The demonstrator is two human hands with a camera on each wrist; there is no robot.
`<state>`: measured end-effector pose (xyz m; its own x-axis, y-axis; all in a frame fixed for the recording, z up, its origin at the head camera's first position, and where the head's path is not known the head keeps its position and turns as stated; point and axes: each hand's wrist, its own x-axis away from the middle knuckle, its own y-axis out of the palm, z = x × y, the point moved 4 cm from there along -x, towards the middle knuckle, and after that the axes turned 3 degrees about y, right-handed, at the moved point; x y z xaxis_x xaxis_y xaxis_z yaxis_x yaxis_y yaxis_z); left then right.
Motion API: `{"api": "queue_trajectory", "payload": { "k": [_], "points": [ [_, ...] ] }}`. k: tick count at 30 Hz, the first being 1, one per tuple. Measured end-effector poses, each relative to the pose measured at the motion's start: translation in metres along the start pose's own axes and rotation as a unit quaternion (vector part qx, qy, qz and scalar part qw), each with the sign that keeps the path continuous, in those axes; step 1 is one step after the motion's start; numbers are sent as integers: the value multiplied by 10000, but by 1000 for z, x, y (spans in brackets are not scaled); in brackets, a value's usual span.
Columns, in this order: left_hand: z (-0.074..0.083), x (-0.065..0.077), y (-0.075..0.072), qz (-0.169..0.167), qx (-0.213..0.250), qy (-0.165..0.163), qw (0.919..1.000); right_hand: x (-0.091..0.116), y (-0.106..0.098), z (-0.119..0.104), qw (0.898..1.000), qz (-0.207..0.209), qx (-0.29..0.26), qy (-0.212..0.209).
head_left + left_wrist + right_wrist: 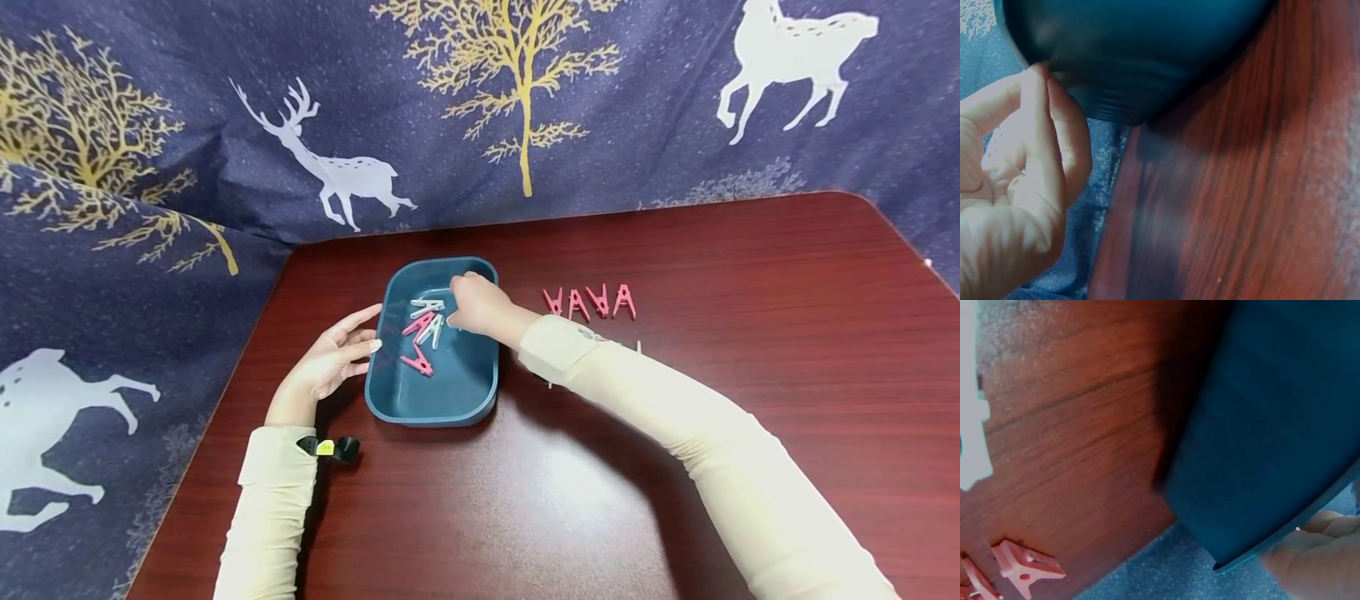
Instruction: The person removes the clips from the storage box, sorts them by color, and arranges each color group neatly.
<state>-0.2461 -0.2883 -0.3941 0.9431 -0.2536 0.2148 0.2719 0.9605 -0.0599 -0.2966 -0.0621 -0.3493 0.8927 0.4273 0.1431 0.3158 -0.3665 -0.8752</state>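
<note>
A blue plastic bin [427,419] stands on the table and holds several clothespins. White clothespins [432,332] and pink clothespins [417,362] lie scattered on its floor. At the bin's left rim is my left hand [337,354], fingers extended and fingertips touching the wall; the left wrist view has a fingertip [1038,70] right at the edge. My right hand [480,307] reaches over the right rim into the bin, its fingers bent downward. A small white bit shows beneath it, but I cannot tell whether the fingers hold a clothespin.
Right of the bin, several pink clothespins [600,301] stand in a row on the brown table [750,292]. A white clothespin [972,444] lies nearer, mostly hidden under the right sleeve [645,392] in the head view. A patterned blue cloth [465,158] hangs behind the table.
</note>
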Motion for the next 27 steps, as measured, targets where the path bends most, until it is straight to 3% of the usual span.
{"api": "queue_trajectory", "payload": {
  "k": [13,27],
  "points": [
    [0,2,0,-18,-97,8,10000,-16,5,-4,9964,-288,252,761],
    [2,1,0,26,-340,-171,9993,-28,8,-2,9900,-243,488,1297]
  ]
}}
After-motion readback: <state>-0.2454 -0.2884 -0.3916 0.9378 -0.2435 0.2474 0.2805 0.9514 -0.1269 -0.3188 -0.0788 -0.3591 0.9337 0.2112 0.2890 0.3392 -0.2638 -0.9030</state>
